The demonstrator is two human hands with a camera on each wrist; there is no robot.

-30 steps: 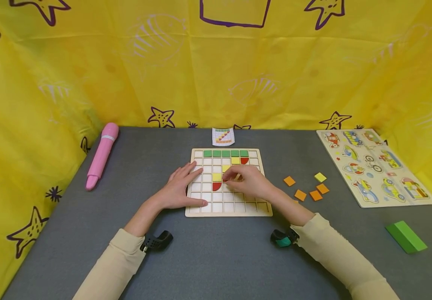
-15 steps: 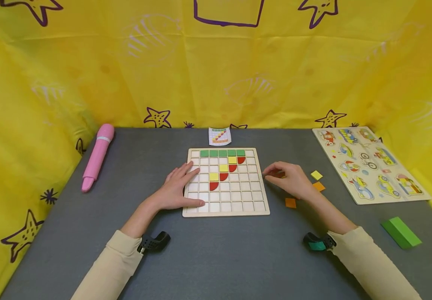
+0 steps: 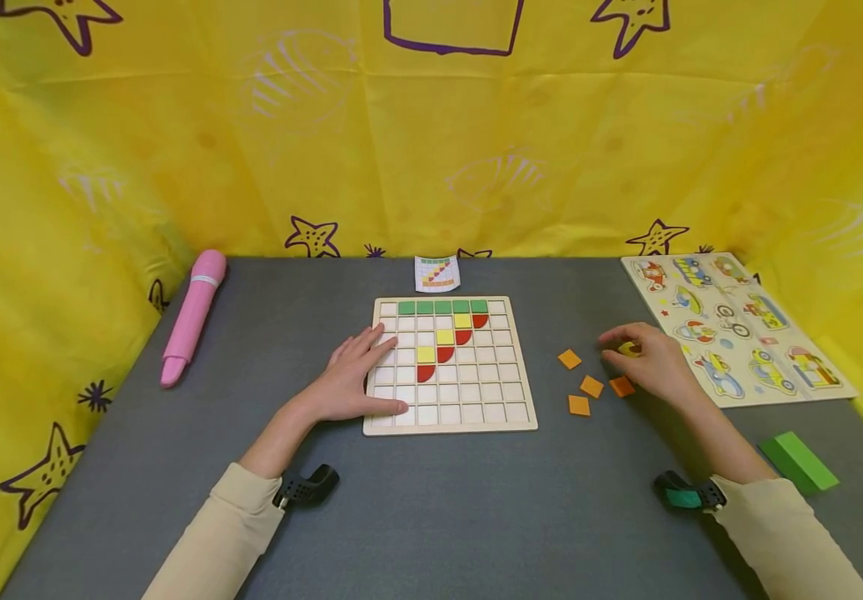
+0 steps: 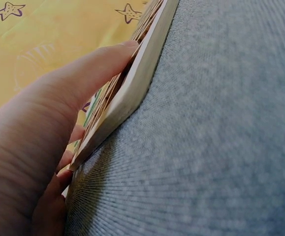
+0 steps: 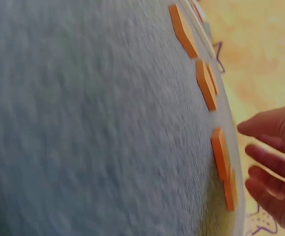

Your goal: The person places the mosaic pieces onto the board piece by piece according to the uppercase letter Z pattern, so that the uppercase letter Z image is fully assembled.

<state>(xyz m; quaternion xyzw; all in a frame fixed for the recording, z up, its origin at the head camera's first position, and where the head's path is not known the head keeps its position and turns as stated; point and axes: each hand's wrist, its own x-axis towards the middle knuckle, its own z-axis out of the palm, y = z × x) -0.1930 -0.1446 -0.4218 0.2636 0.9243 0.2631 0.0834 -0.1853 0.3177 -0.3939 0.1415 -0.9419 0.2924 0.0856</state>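
My left hand point(image 3: 352, 377) rests with spread fingers on the left side of a wooden grid board point(image 3: 450, 430). In the left wrist view its thumb point(image 4: 95, 66) lies over the board's edge. Several green squares point(image 3: 442, 307) line the top row; yellow squares point(image 3: 444, 337) and red quarter-circles point(image 3: 463, 337) step diagonally below. My right hand point(image 3: 655, 360) hovers over a yellow square tile point(image 3: 631, 349), which it partly covers. The right wrist view shows its thumb and fingers point(image 5: 270, 160) apart, with nothing between them. Several orange square tiles point(image 3: 579, 405) lie beside that hand.
Behind the board is a small pattern card point(image 3: 436, 273). A pink microphone-shaped object point(image 3: 195, 317) lies at left. At right are a wooden picture puzzle point(image 3: 739, 333) and a green block point(image 3: 799, 462). A yellow cloth point(image 3: 416, 125) hangs around the back and sides.
My right hand has left a red quarter-circle on the board and moved right, past the orange tiles, to the yellow tile. The left hand has stayed on the board.
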